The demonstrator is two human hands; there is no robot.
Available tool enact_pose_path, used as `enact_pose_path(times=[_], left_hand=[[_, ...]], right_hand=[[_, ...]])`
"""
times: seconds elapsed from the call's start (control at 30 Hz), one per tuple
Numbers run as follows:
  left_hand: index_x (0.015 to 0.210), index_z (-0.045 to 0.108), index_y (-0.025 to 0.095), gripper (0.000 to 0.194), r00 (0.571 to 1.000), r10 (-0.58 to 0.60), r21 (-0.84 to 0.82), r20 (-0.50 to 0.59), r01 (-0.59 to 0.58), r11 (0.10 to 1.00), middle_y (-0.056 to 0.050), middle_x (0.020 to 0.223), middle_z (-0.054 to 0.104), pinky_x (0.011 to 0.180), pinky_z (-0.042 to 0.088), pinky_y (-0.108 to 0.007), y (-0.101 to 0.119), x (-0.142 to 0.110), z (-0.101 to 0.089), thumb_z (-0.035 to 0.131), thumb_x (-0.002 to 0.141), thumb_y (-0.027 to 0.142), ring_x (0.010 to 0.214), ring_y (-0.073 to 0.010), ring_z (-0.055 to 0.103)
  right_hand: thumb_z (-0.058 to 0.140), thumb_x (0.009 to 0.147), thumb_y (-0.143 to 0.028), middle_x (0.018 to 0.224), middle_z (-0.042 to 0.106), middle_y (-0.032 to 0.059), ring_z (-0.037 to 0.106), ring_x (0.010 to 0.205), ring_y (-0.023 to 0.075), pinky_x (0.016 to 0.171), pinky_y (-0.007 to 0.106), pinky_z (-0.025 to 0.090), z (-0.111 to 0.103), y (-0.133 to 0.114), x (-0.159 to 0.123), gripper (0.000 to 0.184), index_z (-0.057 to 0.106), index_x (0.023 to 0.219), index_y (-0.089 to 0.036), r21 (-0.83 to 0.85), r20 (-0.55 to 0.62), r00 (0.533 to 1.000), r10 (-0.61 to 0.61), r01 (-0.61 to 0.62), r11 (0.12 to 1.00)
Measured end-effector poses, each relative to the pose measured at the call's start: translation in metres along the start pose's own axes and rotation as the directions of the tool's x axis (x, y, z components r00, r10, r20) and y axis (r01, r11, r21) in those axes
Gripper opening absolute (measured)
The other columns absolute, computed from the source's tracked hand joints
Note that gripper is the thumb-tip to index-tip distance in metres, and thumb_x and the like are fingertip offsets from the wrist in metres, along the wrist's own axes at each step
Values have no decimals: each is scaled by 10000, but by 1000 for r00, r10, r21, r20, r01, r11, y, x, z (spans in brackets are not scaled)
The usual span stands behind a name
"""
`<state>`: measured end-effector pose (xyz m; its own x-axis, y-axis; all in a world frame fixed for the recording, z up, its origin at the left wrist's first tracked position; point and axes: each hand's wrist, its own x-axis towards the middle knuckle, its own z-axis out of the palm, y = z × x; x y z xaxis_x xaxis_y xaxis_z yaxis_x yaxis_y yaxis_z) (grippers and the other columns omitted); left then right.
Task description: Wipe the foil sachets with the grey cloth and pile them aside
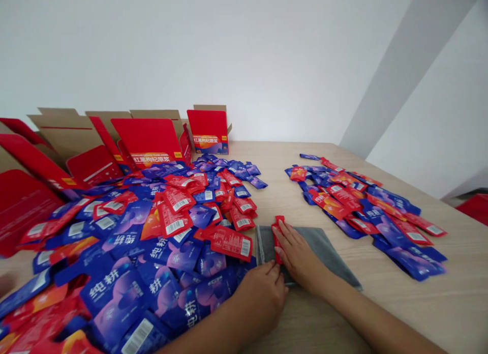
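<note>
A red pouch with a narrow neck lies on a folded grey cloth in the middle of the table. My right hand rests flat across the pouch, its fingers stretched over it and covering much of it. Just left of it, my left hand is closed at the cloth's near-left edge, by the pouch's lower end. Its fingertips are partly hidden, so what they pinch does not show. Next to my left hand spreads a big heap of blue pouches and red pouches.
Open red cartons stand along the back left, with a separate red carton at their right. A looser pile of red and blue pouches lies on the right of the wooden table. Behind is a white wall.
</note>
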<state>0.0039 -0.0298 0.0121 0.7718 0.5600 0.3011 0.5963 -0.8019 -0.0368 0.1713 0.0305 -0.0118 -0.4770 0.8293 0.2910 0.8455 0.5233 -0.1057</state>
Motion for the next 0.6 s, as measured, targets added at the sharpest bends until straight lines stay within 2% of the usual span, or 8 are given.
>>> enact_pose_path(times=[0.2,0.33,0.43,0.53,0.6], left_hand=[[1039,656,65,281,999,8,68,-48,-5,998,-124,1072,683,940,440,-296,1,1,-2,444,915,201,1040,-208,613],[1045,652,82,263,1000,0,43,-27,1,999,-121,1096,675,946,433,-286,0,1,-5,447,913,180,1054,-189,604],[1070,645,86,267,1000,-21,26,-16,21,999,-124,1133,658,948,425,-282,0,0,-7,456,916,195,1066,-189,591],[1194,589,149,331,994,-104,-25,-14,104,994,-97,1239,601,930,438,-318,-2,-1,-7,477,925,306,1106,-210,556],[1254,545,195,354,991,-133,-33,11,133,991,-84,1287,567,909,448,-349,-2,-1,-6,460,935,323,1120,-223,538]], right_hand=[[327,899,-194,1464,342,179,294,1361,273,1047,432,365,-12,3,-6,478,452,1346,-78,-161,40,998,-57,63,985],[361,860,-134,1454,372,146,341,1337,271,986,420,425,-24,21,-12,489,474,1335,-109,-214,82,996,-19,36,976],[370,808,-52,1415,443,123,391,1303,262,945,418,457,-32,30,-9,524,506,1309,-120,-188,121,992,23,0,982],[376,788,-14,1358,511,124,459,1225,251,964,423,442,-44,27,-2,487,608,1198,-138,-134,62,997,53,-44,990],[384,770,6,1364,502,118,468,1195,243,986,423,425,-53,17,1,477,644,1136,-157,-105,-10,998,55,-56,993]])
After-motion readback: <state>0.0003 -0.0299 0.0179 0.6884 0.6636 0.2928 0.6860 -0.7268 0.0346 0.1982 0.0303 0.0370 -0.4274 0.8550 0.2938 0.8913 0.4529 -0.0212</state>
